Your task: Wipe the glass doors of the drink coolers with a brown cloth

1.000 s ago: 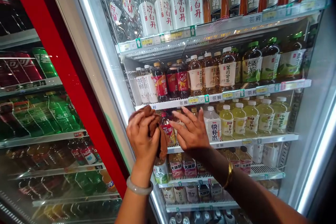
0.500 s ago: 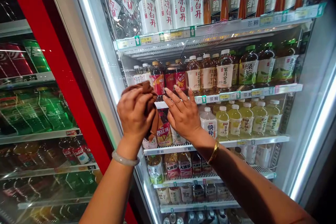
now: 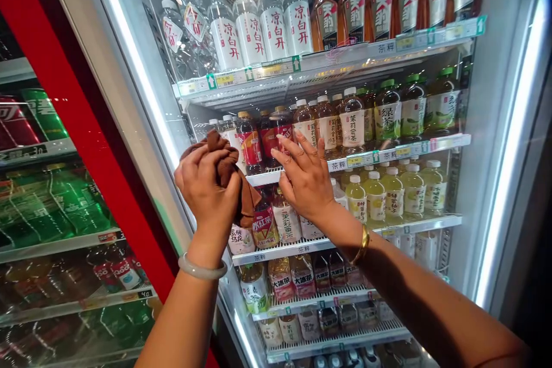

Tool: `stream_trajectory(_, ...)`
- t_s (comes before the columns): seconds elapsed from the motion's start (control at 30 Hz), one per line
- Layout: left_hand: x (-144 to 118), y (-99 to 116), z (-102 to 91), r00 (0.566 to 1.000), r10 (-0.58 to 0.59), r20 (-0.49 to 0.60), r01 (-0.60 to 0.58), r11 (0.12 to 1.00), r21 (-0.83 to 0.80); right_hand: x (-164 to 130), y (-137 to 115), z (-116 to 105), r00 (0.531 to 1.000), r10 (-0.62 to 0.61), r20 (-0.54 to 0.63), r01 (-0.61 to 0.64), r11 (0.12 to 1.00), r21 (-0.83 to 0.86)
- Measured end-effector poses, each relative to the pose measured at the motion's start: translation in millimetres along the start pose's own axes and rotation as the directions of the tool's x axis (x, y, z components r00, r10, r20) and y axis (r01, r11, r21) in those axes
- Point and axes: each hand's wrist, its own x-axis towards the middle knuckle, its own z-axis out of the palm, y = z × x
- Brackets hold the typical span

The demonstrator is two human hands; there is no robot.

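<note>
I face an open drinks fridge. My left hand [image 3: 206, 188] grips a bunched brown cloth [image 3: 235, 175] in front of the left end of the second shelf [image 3: 388, 155]. My right hand [image 3: 305, 177] is spread flat with fingers apart, its fingertips by the red-labelled tea bottles [image 3: 268, 139] on that shelf. A pale bangle sits on my left wrist and a gold bracelet on my right. Below my hands stand a red-label bottle [image 3: 263, 225] and white-label bottles on the third shelf.
The top shelf carries clear water bottles [image 3: 250, 29] and amber tea bottles [image 3: 379, 3]. Green tea bottles [image 3: 411, 106] and yellow drinks [image 3: 390, 195] fill the right side. A red door frame [image 3: 73, 103] and a closed glass-door fridge of sodas stand at left.
Both hands have risen from the third shelf's level to the second shelf's edge, the cloth still in my left hand. The view has shifted slightly left and down.
</note>
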Motion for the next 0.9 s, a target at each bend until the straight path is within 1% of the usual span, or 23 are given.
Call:
stream_trajectory(0.03, 1.5, 5.5, 3.3, 0.999, -0.033, -0.018, 0.033, 0.999, -0.016, 0.5, 3.2, 0.4, 1.0, -0.007, -0.006, 0.007, 1.0, 0.001)
stream_trajectory(0.07, 0.4, 13.1, 6.8, 0.999, -0.031, -0.01, 0.03, 0.999, -0.034, 0.5, 5.9, 0.8, 1.0, -0.026, -0.008, 0.026, 1.0, 0.003)
stream_trajectory(0.1, -2.9, 21.9, 10.0, 1.0, 0.007, 0.021, -0.006, 0.999, -0.052, 0.1, 8.1, 1.1, 0.999, -0.048, -0.009, 0.048, 0.999, 0.008)
stream_trajectory(0.17, -13.0, 38.3, 15.0, 0.984, 0.139, 0.115, -0.13, 0.988, -0.081, -1.3, 11.9, -0.1, 0.997, -0.07, -0.015, 0.071, 0.997, 0.031)
stream_trajectory(0.23, -20.5, 46.0, 16.8, 0.961, 0.216, 0.17, -0.203, 0.975, -0.092, -2.8, 16.4, -4.0, 0.998, -0.056, -0.015, 0.056, 0.997, 0.048)
stream_trajectory(0.27, -21.1, 45.6, 16.7, 0.96, 0.223, 0.173, -0.21, 0.974, -0.089, -3.5, 19.4, -6.8, 0.999, -0.046, -0.008, 0.047, 0.998, 0.046)
stream_trajectory(0.33, -15.5, 39.0, 15.7, 0.973, 0.181, 0.146, -0.172, 0.983, -0.066, -4.2, 26.5, -12.5, 0.999, -0.045, 0.02, 0.045, 0.999, 0.022)
stream_trajectory(0.4, -5.6, 32.5, 15.6, 0.991, 0.106, 0.079, -0.104, 0.994, -0.033, -4.1, 33.7, -16.9, 0.998, -0.052, 0.035, 0.052, 0.999, -0.004)
stream_trajectory(0.47, 0.6, 34.8, 18.0, 0.998, 0.053, 0.023, -0.053, 0.998, -0.014, -3.4, 39.1, -19.3, 0.998, -0.057, 0.027, 0.057, 0.998, -0.015)
stream_trajectory(0.5, 0.4, 40.0, 19.9, 0.998, 0.058, 0.027, -0.057, 0.998, -0.016, -3.0, 41.0, -20.1, 0.998, -0.056, 0.014, 0.056, 0.998, -0.018)
stream_trajectory(0.53, -1.9, 47.4, 22.1, 0.995, 0.086, 0.051, -0.085, 0.996, -0.026, -2.7, 42.3, -20.7, 0.999, -0.054, -0.001, 0.054, 0.998, -0.017)
stream_trajectory(0.63, -14.9, 70.1, 28.4, 0.964, 0.208, 0.167, -0.198, 0.978, -0.072, -2.7, 45.9, -22.7, 0.998, -0.059, -0.024, 0.059, 0.998, -0.008)
stream_trajectory(0.7, -19.0, 75.6, 30.6, 0.956, 0.226, 0.187, -0.216, 0.974, -0.071, -3.1, 49.4, -24.4, 0.997, -0.07, -0.013, 0.07, 0.998, 0.001)
stream_trajectory(0.77, -15.1, 72.0, 30.9, 0.971, 0.187, 0.152, -0.184, 0.982, -0.035, -2.6, 53.6, -26.1, 0.996, -0.085, -0.003, 0.085, 0.996, 0.013)
stream_trajectory(0.83, -6.8, 66.8, 31.5, 0.99, 0.115, 0.081, -0.117, 0.993, 0.014, -1.0, 57.2, -27.8, 0.995, -0.096, -0.004, 0.096, 0.995, 0.029)
stream_trajectory(0.9, -1.4, 69.0, 35.1, 0.999, 0.039, 0.014, -0.039, 0.998, 0.053, 1.0, 60.1, -29.8, 0.995, -0.099, -0.005, 0.099, 0.994, 0.046)
